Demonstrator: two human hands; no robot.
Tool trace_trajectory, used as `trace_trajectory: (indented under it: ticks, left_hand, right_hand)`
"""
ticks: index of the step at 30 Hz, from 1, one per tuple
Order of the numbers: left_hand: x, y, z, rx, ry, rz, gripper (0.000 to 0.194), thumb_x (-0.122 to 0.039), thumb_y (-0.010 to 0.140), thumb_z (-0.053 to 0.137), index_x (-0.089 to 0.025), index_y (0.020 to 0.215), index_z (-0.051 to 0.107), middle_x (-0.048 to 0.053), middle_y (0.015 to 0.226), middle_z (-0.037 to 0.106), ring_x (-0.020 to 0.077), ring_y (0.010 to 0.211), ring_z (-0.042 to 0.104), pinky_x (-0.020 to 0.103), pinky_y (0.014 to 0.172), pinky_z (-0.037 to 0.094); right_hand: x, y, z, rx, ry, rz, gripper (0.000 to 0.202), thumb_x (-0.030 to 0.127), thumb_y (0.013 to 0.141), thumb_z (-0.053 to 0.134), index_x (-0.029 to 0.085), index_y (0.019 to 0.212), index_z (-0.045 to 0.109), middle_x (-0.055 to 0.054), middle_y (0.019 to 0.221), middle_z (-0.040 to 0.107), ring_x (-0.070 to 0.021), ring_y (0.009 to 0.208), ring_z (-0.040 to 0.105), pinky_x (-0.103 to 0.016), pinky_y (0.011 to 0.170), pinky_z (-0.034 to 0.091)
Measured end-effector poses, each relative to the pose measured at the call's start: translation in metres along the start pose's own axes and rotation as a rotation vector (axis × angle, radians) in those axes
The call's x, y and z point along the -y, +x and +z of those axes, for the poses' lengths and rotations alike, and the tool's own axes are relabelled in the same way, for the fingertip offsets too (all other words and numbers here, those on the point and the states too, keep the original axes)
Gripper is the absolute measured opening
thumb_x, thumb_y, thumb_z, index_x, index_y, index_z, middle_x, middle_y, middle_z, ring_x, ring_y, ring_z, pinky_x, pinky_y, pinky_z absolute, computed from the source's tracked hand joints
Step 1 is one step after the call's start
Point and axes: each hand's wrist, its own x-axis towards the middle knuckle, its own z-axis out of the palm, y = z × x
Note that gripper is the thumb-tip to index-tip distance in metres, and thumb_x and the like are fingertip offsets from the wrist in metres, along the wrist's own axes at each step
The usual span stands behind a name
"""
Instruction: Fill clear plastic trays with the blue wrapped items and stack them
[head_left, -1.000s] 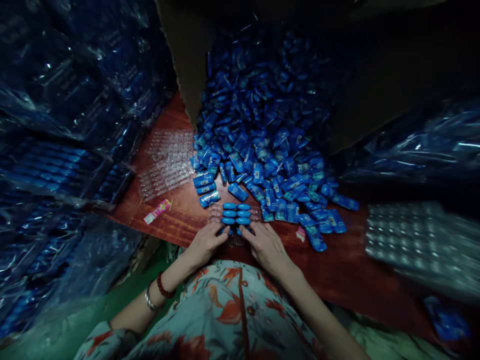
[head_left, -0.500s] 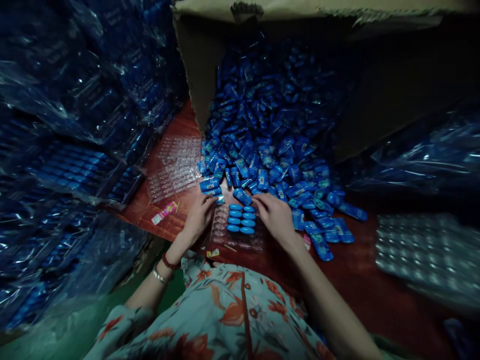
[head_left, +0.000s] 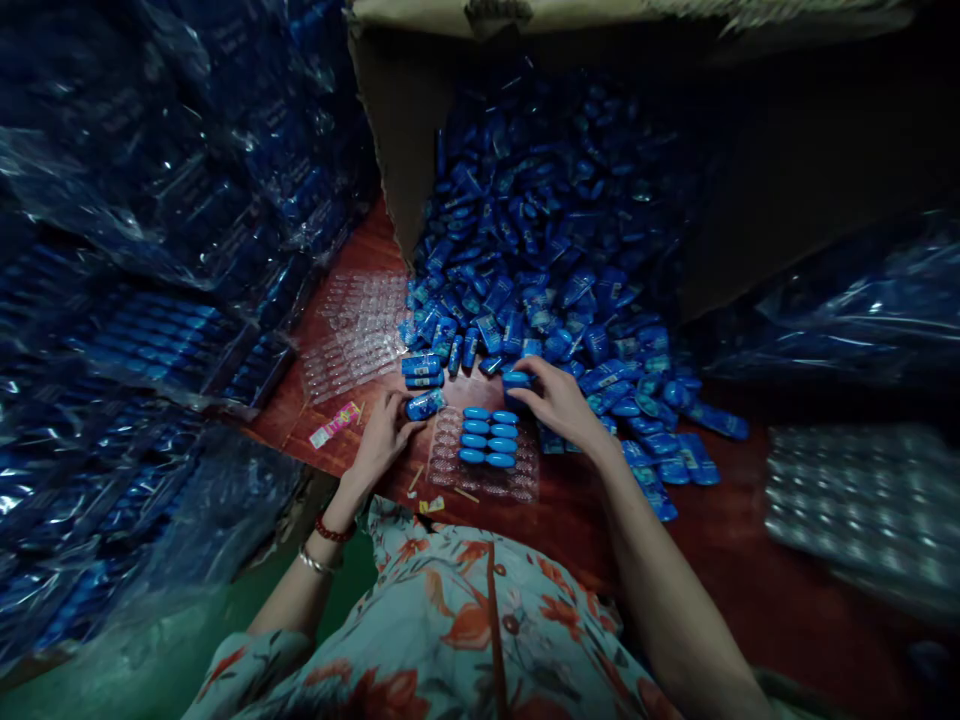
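My left hand [head_left: 381,435] has its thumb and fingertips at the left end of a small blue packet [head_left: 425,404], pinching it just off the tabletop or on it; I cannot tell which. My right hand [head_left: 559,402] grips another blue packet [head_left: 515,381] between thumb and fingers. Between the hands lies a clear plastic blister tray [head_left: 446,450] with round-ended cavities. Several glossy blue oval pieces [head_left: 487,460] sit in two columns in its middle. Two more blue packets [head_left: 422,368] lie just above my left hand.
A big heap of blue packets [head_left: 525,260] spills from an open cardboard box [head_left: 397,140]. Clear empty trays [head_left: 352,330] lie at left, and stacked clear trays [head_left: 847,500] at right. Plastic-wrapped blue stacks [head_left: 142,330] rise on the left. A pink wrapper [head_left: 335,424] lies on the red table.
My left hand has shifted left and slightly down, with a packet now showing at its fingertips. The right hand has moved up and right, now with a packet in its fingers.
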Motion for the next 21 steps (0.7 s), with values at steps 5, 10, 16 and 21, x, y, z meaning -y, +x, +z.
trace_trajectory:
  ticks: [5,10,16,21]
  left_hand:
    - [-0.004,-0.010,0.013,-0.191,-0.384,-0.273,0.027,-0.035,0.083,0.055,-0.017,0.102,0.053,0.003,0.085,0.061,0.0155,0.075,0.060,0.030,0.072,0.051]
    - [-0.019,-0.031,0.004,-0.415,-0.539,-0.328,0.039,-0.037,0.076,0.063,-0.018,0.107,0.050,0.002,0.087,0.061,0.0137,0.076,0.062,0.026,0.070,0.052]
    - [-0.043,-0.073,-0.028,-0.198,-0.236,-0.002,0.016,-0.024,0.082,0.060,-0.020,0.098,0.061,0.003,0.090,0.065,0.0149,0.082,0.063,0.026,0.076,0.053]
    - [-0.062,-0.080,-0.019,0.082,-0.080,0.332,0.032,-0.014,0.090,0.042,-0.023,0.118,0.055,0.008,0.106,0.061,0.0158,0.095,0.060,0.026,0.079,0.052]
  right_hand:
    - [0.009,-0.085,-0.004,-0.269,0.412,0.345,0.046,0.042,0.076,0.061,0.023,0.117,0.052,-0.003,0.090,0.064,-0.0148,0.060,0.059,-0.030,0.056,0.051]
    - [0.026,-0.132,0.045,-0.299,0.268,0.202,0.017,0.029,0.083,0.057,0.024,0.098,0.063,-0.003,0.091,0.067,-0.0182,0.083,0.064,-0.033,0.077,0.053]
    - [0.026,-0.132,0.063,-0.142,-0.168,-0.169,0.036,0.008,0.089,0.037,0.021,0.115,0.058,-0.009,0.102,0.063,-0.0175,0.091,0.060,-0.030,0.078,0.051]
    - [0.043,-0.120,0.048,0.057,-0.485,-0.205,0.030,0.010,0.090,0.039,0.017,0.110,0.059,-0.008,0.089,0.062,-0.0179,0.080,0.056,-0.030,0.071,0.047]
